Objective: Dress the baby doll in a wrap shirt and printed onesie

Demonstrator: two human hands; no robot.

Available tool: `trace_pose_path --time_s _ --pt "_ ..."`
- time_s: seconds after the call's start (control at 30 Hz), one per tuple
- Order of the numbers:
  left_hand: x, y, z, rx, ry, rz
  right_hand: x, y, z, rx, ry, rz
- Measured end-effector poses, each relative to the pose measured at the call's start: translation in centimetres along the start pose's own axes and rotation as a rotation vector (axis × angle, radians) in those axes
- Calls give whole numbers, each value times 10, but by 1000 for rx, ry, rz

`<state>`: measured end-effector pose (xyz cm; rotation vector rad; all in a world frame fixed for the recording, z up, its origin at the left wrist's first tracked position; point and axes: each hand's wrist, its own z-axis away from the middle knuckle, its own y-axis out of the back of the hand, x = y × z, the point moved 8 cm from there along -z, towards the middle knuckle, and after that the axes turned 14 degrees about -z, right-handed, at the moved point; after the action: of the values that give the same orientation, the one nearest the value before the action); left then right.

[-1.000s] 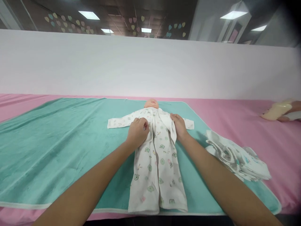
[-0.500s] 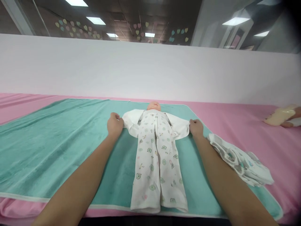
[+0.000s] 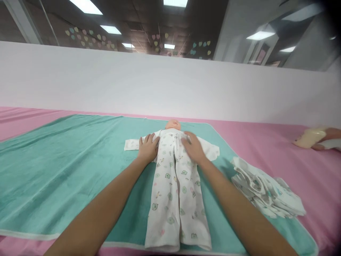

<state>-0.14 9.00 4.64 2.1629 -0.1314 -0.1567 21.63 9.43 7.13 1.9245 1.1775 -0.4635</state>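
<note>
Left hand (image 3: 149,147) and right hand (image 3: 194,147), fingers loosely spread, gripping nothing, lie at the chest of the white, green-printed cloth baby outfit (image 3: 168,185), probably to flatten it. The outfit rests atop the teal plush blanket (image 3: 80,170).

The single view looks out from the person's head, on the near side of the teal blanket (image 3: 87,177), facing forward and down across it. It is near enough to show the left hand (image 3: 148,148) and right hand (image 3: 194,148) over the blanket, and wide enough to catch the white wall (image 3: 160,83) beyond the blanket and lit panels (image 3: 111,30) high past it.
</note>
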Motion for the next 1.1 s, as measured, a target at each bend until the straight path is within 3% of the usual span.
trace_pose_path --time_s 0.1,0.17,0.33,0.43,0.63,0.77,0.93,1.1 --pt "-3 -7 -4 -27 66 -76 -48 -59 -6 -266 180 160" --pt "-9 -11 -7 -44 133 -129 -57 -80 -19 -348 200 284" --pt "-17 -17 -13 -65 200 -192 -48 -118 -57 -638 122 483" --pt "-23 -20 -15 -65 209 -144 -47 -136 -70 -733 90 520" --pt "-37 -27 -17 -68 225 -87 -40 -170 -79 -952 -7 510" --pt "-40 -27 -17 -53 265 -97 -34 -192 -82 -1027 -26 542" --pt "-43 -27 -16 -67 323 -101 -34 -204 -80 -1041 38 594" --pt "-44 -18 -7 -66 333 -48 -42 -177 -81 -1055 91 568"
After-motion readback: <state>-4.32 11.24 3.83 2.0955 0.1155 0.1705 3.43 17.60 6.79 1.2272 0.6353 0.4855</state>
